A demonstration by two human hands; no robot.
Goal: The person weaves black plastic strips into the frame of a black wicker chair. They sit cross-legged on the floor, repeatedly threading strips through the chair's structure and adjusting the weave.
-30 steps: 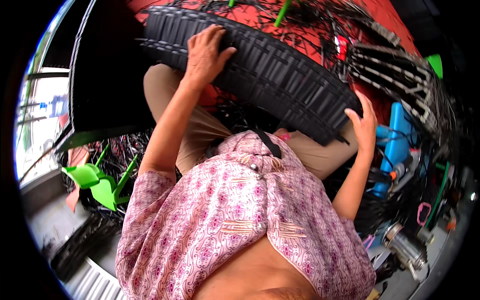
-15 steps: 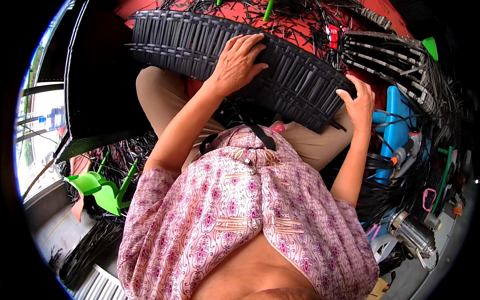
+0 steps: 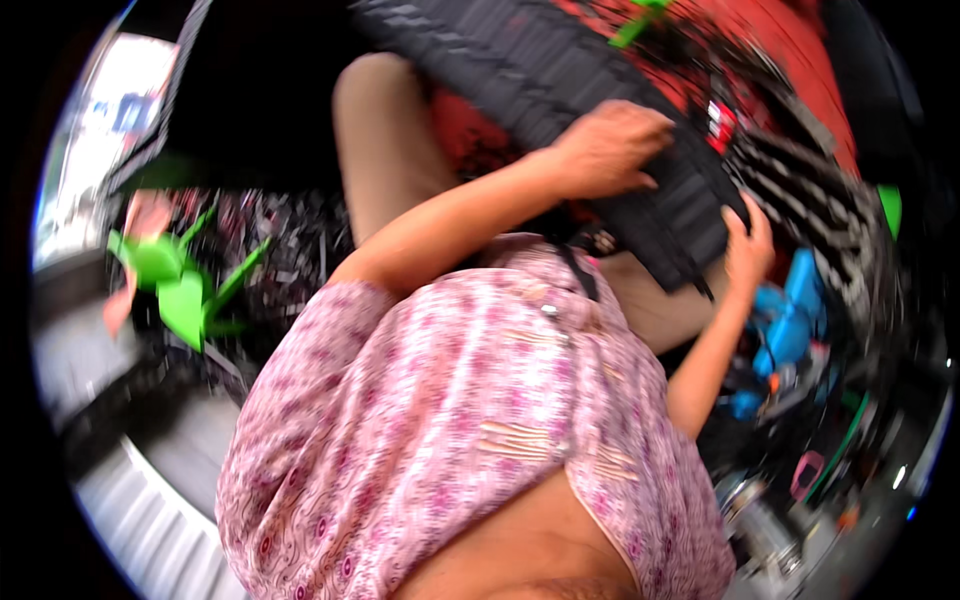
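A long, curved black woven panel slants across my lap from the upper left to the right. My left hand lies over it, the fingers bunched and bent toward the far edge, the thumb lower down; motion blurs the fingertips. My right hand grips the panel's right end, the thumb on the top face and the fingers at the outer edge. Loose strip ends stick out at the panel's near right corner, over my knee.
Black scraps lie on the red surface beyond the panel. Bundled strips and a blue plastic thing are at the right, with a metal flask nearer. At the left are green plastic pieces and a white slatted thing.
The view has turned, so the panel now slants more steeply. My left hand has moved right along the panel, its fingers more bent. My right hand remains at the right end.
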